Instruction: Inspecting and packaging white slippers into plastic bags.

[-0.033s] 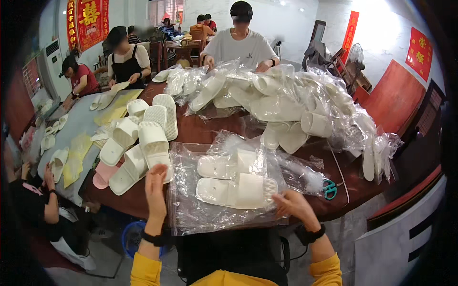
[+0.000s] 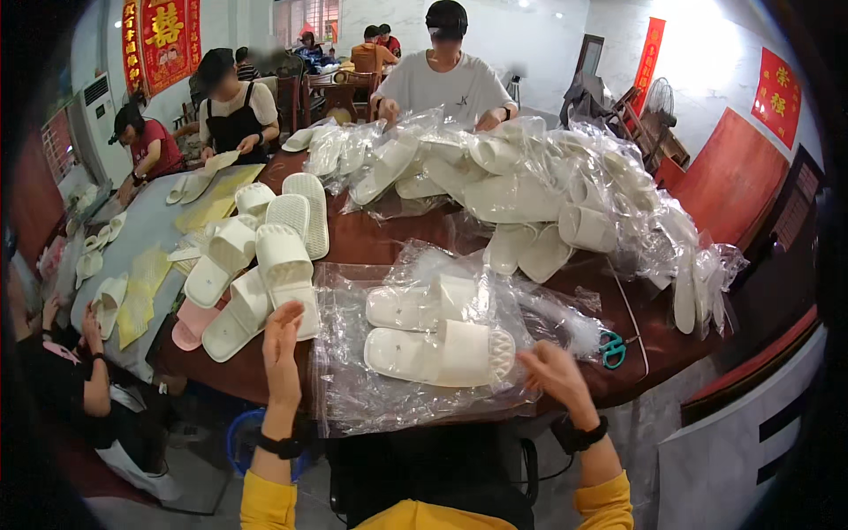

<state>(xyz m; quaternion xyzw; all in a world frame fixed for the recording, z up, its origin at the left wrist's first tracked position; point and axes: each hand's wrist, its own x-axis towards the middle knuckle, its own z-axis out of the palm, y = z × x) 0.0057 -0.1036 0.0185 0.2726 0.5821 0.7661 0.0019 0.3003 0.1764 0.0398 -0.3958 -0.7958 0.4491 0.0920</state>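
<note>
A pair of white slide slippers (image 2: pixel 464 353) lies side by side on a clear plastic bag (image 2: pixel 353 411) at the table's front edge, toes to the right. My left hand (image 2: pixel 283 353) hovers left of the bag, fingers stretched upward and holding nothing. It is nearest to a loose white slipper (image 2: pixel 287 256) from the unbagged heap. My right hand (image 2: pixel 555 373) is past the slippers' toe end, at the bag's right side, its fingers apart and no object seen in them. Whether its fingertips touch the plastic is hard to tell.
A large heap of bagged white slippers (image 2: pixel 512 194) fills the far and right side of the brown table (image 2: pixel 649 353). Teal-handled scissors (image 2: pixel 611 350) lie at the right. One pink slipper (image 2: pixel 189 323) sits under white ones. Co-workers stand across and at the left table (image 2: pixel 155 203).
My hands have spread slightly apart: the left moved a little left, the right drew right, away from the slipper's toe. The slippers stay put.
</note>
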